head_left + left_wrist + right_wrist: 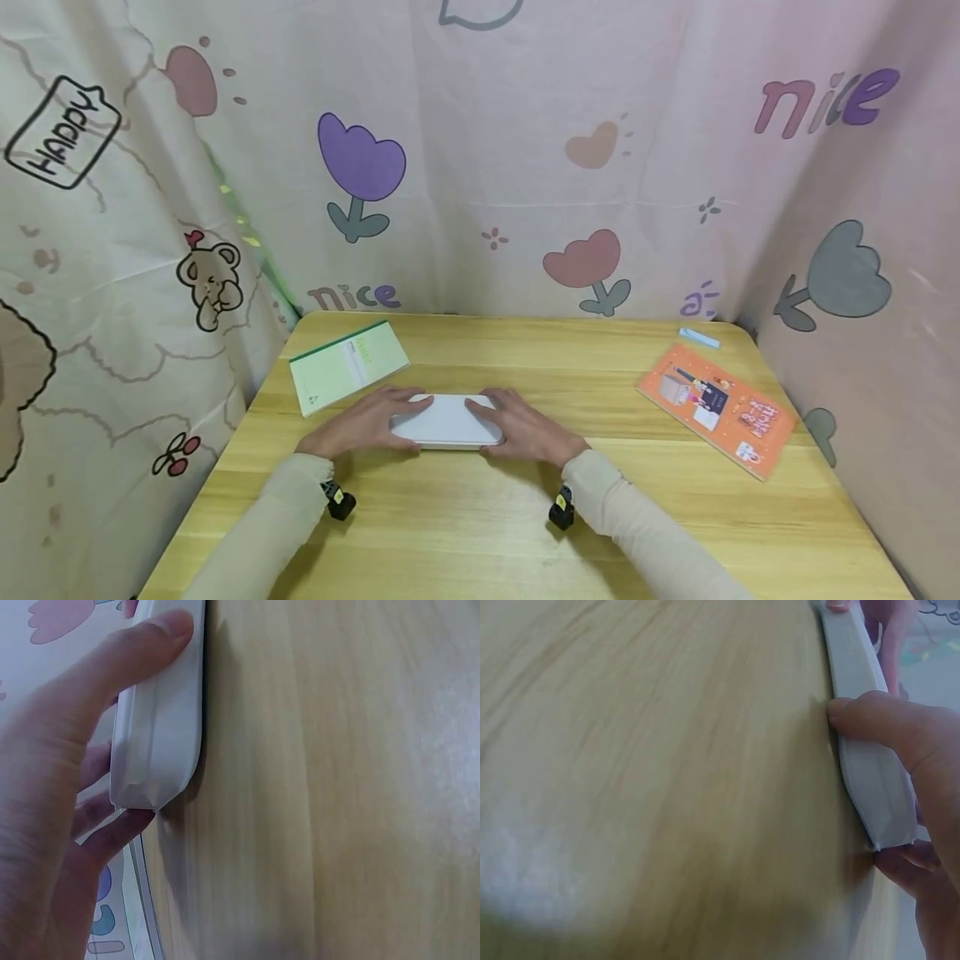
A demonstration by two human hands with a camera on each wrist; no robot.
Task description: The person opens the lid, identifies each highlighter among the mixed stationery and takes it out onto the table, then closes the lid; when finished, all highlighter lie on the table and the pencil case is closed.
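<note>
A flat white rectangular box [447,419] with rounded corners lies at the middle of the wooden table, its long side toward me. My left hand [369,425] grips its left end, and my right hand [528,427] holds the right end. In the left wrist view the thumb presses the near side wall of the box [171,727], while the other fingers reach round its end and far side. The right wrist view shows a similar hold, with the thumb on the side wall of the box [874,780]. Whether its underside touches the table is unclear.
A pale green notebook [348,367] lies at the back left of the wooden table [450,533]. Toward the right are an orange booklet [716,408] and, behind it, a small light blue stick-like item [699,337]. Printed curtains [480,167] hang around the table.
</note>
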